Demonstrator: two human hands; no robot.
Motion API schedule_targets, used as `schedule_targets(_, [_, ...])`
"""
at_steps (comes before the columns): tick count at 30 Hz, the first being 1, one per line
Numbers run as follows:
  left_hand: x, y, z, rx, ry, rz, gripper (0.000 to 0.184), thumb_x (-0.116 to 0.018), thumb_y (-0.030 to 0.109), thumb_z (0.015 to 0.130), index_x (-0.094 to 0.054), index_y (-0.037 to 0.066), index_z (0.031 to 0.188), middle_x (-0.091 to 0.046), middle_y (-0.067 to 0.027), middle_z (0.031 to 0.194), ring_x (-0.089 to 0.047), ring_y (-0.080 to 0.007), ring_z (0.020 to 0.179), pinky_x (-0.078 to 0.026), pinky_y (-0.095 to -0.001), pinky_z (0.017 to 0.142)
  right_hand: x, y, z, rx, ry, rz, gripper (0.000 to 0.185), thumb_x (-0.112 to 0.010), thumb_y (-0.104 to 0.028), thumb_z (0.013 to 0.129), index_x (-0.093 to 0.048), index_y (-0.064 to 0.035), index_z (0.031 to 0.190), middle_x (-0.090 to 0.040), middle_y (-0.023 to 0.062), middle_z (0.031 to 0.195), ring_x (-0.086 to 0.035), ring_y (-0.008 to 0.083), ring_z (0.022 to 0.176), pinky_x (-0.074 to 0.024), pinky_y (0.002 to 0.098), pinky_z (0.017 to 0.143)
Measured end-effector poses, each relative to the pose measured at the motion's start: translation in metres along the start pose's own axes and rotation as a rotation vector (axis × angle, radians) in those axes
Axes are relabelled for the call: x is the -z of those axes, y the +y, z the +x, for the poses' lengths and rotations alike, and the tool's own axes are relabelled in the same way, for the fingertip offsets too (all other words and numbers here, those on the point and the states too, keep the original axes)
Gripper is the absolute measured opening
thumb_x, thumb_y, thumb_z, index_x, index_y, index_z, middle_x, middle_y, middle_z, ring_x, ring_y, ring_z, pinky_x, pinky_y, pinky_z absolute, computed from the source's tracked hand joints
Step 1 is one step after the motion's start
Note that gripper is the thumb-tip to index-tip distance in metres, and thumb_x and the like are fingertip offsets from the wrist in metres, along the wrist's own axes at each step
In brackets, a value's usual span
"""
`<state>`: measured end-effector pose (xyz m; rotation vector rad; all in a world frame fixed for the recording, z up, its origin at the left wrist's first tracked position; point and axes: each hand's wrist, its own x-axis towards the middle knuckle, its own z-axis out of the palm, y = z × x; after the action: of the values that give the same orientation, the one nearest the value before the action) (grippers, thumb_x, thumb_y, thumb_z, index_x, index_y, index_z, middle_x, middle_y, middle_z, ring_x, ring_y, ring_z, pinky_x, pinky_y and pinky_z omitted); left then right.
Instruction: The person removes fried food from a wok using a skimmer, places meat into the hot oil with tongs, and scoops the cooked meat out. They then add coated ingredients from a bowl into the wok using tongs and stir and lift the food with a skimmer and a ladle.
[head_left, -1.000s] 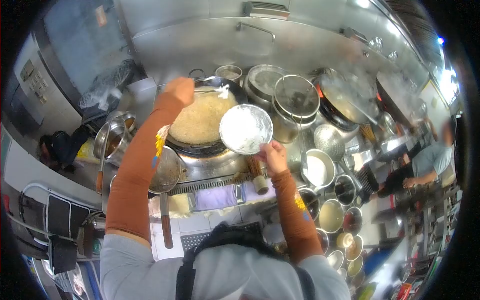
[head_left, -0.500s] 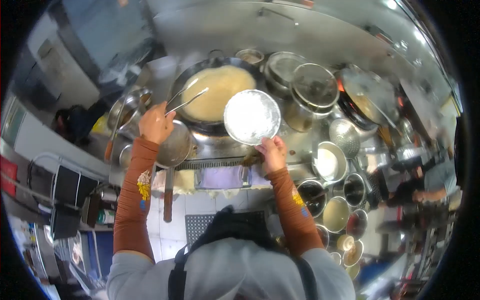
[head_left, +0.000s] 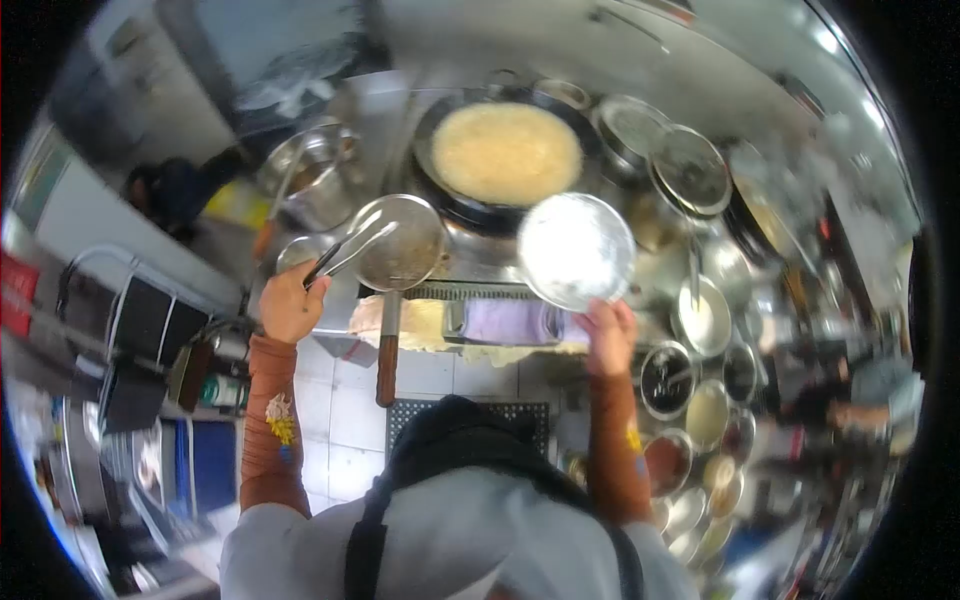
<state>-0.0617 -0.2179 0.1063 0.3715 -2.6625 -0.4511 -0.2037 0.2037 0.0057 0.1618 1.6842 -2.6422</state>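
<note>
My left hand (head_left: 291,301) is closed around metal tongs (head_left: 352,240) with dark handles. The tips of the tongs lie over the round strainer (head_left: 398,240), which has a wooden handle. With its fingers at the near rim, my right hand (head_left: 608,335) holds a round metal bowl (head_left: 575,250) with white residue inside, tilted toward the camera. Beyond both hands sits a black wok (head_left: 430,160) of pale, foamy liquid (head_left: 507,152). The bowl is just to the right of the wok's near edge.
Metal pots and a mesh strainer (head_left: 690,170) stand right of the wok. Lower right are several sauce containers, among them a dark one (head_left: 667,380). A folded purple cloth (head_left: 508,321) lies along the stove front. Another person (head_left: 875,395) stands far right.
The left hand and tongs have come away from the wok, down and toward the left. The camera view has turned, shifting the scene to the right. The bowl stays in the right hand.
</note>
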Motion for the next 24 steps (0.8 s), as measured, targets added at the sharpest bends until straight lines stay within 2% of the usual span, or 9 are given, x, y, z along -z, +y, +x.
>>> schedule_targets(3, [0.005, 0.046, 0.039, -0.317, 0.008, -0.014, 0.025, -0.066, 0.021, 0.078, -0.065, 0.005, 0.098, -0.065, -0.0177, 0.088, -0.063, -0.0357, 0.080, -0.050, -0.0440, 0.068, -0.052, 0.021, -0.022, 0.012, 0.013, -0.017, 0.006, -0.063, -0.009, 0.085, -0.061, -0.0036, 0.085, -0.064, 0.0076, 0.086, -0.063, 0.0193, 0.078, -0.0567, 0.0372, 0.071])
schedule_targets(5, [-0.002, 0.064, 0.061, -0.533, -0.039, 0.098, 0.022, -0.064, 0.022, 0.080, -0.067, 0.007, 0.096, -0.065, -0.0153, 0.089, -0.063, -0.0350, 0.082, -0.051, -0.0420, 0.069, -0.086, 0.035, -0.040, -0.011, 0.096, 0.042, 0.005, -0.062, -0.007, 0.084, -0.059, -0.0042, 0.080, -0.063, 0.0063, 0.082, -0.062, 0.0181, 0.074, -0.0572, 0.0366, 0.069])
schedule_targets(6, [-0.008, 0.072, 0.069, -0.600, -0.099, 0.118, 0.018, -0.063, 0.020, 0.079, -0.066, 0.007, 0.091, -0.065, -0.0151, 0.086, -0.064, -0.0341, 0.080, -0.051, -0.0418, 0.069, -0.102, 0.039, -0.049, -0.029, 0.132, 0.050, 0.009, -0.062, -0.007, 0.084, -0.057, -0.0054, 0.076, -0.062, 0.0059, 0.080, -0.061, 0.0175, 0.070, -0.0572, 0.0357, 0.067])
schedule_targets(7, [-0.010, 0.079, 0.076, -0.675, -0.148, 0.147, 0.014, -0.062, 0.018, 0.078, -0.065, 0.007, 0.086, -0.065, -0.0149, 0.084, -0.064, -0.0333, 0.079, -0.052, -0.0415, 0.068, -0.110, 0.044, -0.057, -0.023, 0.116, 0.004, 0.004, -0.060, -0.009, 0.084, -0.058, -0.0058, 0.082, -0.064, 0.0070, 0.084, -0.062, 0.0163, 0.071, -0.0566, 0.0332, 0.069])
schedule_targets(10, [-0.031, 0.088, 0.080, -0.783, -0.223, 0.329, 0.010, -0.061, 0.015, 0.076, -0.064, 0.007, 0.080, -0.065, -0.0148, 0.082, -0.065, -0.0321, 0.077, -0.053, -0.0418, 0.069, -0.129, 0.051, -0.080, -0.049, 0.124, 0.054, 0.008, -0.062, -0.009, 0.083, -0.057, -0.0068, 0.078, -0.063, 0.0066, 0.080, -0.062, 0.0168, 0.067, -0.0559, 0.0326, 0.065])
schedule_targets(13, [-0.017, 0.083, 0.072, -0.832, -0.141, 0.302, 0.009, -0.063, 0.011, 0.069, -0.067, 0.007, 0.076, -0.067, -0.0123, 0.083, -0.066, -0.0286, 0.077, -0.054, -0.0397, 0.066, -0.131, 0.053, -0.098, -0.037, 0.174, 0.089, 0.012, -0.066, -0.010, 0.082, -0.057, -0.0075, 0.074, -0.061, 0.0042, 0.073, -0.061, 0.0167, 0.064, -0.0552, 0.0320, 0.061])
schedule_targets(14, [-0.013, 0.082, 0.072, -0.760, -0.128, 0.288, 0.008, -0.063, 0.011, 0.070, -0.066, 0.006, 0.075, -0.067, -0.0123, 0.082, -0.066, -0.0287, 0.077, -0.054, -0.0404, 0.065, -0.131, 0.049, -0.105, -0.038, 0.189, 0.090, 0.012, -0.067, -0.010, 0.082, -0.057, -0.0071, 0.075, -0.061, 0.0044, 0.073, -0.061, 0.0171, 0.064, -0.0552, 0.0321, 0.061])
schedule_targets(17, [0.010, 0.080, 0.069, -0.790, -0.148, 0.262, 0.011, -0.062, 0.017, 0.081, -0.063, 0.007, 0.084, -0.065, -0.0140, 0.083, -0.065, -0.0318, 0.079, -0.052, -0.0427, 0.068, -0.126, 0.045, -0.121, -0.026, 0.205, 0.100, 0.010, -0.066, -0.009, 0.081, -0.058, -0.0049, 0.081, -0.062, 0.0054, 0.077, -0.062, 0.0184, 0.065, -0.0554, 0.0326, 0.062])
schedule_targets(24, [0.028, 0.098, 0.047, -0.860, -0.155, 0.315, 0.013, -0.067, 0.019, 0.077, -0.064, 0.006, 0.080, -0.065, -0.0127, 0.080, -0.065, -0.0309, 0.076, -0.052, -0.0424, 0.065, -0.120, 0.032, -0.141, 0.012, 0.190, 0.088, 0.009, -0.064, -0.010, 0.082, -0.059, -0.0023, 0.085, -0.061, 0.0060, 0.078, -0.062, 0.0180, 0.066, -0.0552, 0.0318, 0.062])
